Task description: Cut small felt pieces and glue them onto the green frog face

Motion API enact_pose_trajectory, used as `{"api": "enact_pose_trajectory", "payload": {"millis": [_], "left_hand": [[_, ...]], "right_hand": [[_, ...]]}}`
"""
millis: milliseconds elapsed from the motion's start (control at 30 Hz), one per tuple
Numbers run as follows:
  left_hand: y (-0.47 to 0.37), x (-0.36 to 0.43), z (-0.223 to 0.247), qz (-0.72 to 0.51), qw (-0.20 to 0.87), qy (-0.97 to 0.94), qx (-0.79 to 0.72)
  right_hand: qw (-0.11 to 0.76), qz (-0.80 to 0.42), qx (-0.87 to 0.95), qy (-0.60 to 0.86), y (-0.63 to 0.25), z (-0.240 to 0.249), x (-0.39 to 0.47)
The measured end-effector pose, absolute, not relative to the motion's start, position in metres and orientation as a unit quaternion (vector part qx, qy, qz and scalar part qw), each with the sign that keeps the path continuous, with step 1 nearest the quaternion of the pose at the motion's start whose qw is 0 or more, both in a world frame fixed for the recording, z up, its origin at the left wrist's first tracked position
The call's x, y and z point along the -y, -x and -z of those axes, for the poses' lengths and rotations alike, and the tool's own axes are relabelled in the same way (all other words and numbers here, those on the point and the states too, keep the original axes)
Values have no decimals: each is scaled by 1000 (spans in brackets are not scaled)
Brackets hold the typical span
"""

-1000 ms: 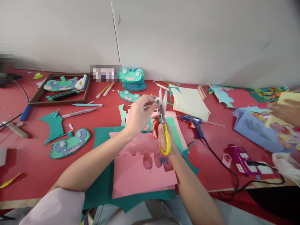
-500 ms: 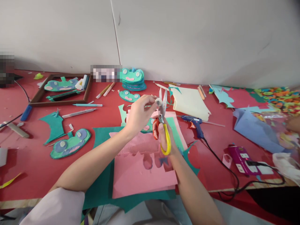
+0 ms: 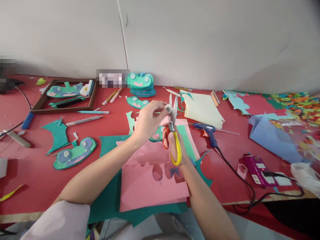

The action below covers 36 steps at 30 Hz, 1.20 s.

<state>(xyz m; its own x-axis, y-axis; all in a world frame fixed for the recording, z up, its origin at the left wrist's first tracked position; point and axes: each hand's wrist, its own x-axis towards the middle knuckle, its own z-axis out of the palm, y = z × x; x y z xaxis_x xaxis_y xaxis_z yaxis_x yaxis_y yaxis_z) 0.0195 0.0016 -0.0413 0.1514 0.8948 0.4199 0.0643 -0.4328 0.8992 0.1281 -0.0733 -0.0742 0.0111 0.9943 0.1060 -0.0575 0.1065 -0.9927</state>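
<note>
Taking twelve o'clock as straight away from the person, the small white piece (image 3: pixel 169 108) lies at two o'clock from the left hand (image 3: pixel 148 121) and at twelve from the right hand (image 3: pixel 175 143). The left hand is the nearer: its thumb and fingertip are pinched together on the piece, with the other fingers curled. The right hand is wrapped around the handles of the scissors (image 3: pixel 171 125), one loop yellow, the other red. Their long axis runs from six to twelve, tips pointing away, and the blades stand parted in a narrow V. The white piece overlaps the blade on the nine o'clock side; whether it sits between the blades or just in front of them, I cannot tell.

Both hands are raised over a frog face (image 3: pixel 156 134), partly hidden by them. At six o'clock is a pink sheet (image 3: pixel 140 193) with cut-outs, on a dark green sheet (image 3: pixel 107 206), all on a red table (image 3: pixel 225 193). A glue gun (image 3: pixel 211 133) rests at three o'clock, a power strip (image 3: pixel 258 170) at four, and a folded cream sheet (image 3: pixel 202 108) at two. A stack of frog faces (image 3: pixel 141 83) stands at eleven, near the pale wall (image 3: pixel 200 43) beyond.
</note>
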Motion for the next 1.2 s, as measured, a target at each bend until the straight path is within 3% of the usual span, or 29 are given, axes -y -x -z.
{"api": "enact_pose_trajectory", "payload": {"millis": [1200], "left_hand": [[-19, 0, 38, -542, 363, -666, -360]], "right_hand": [[517, -434, 580, 456, -140, 93, 69]]}}
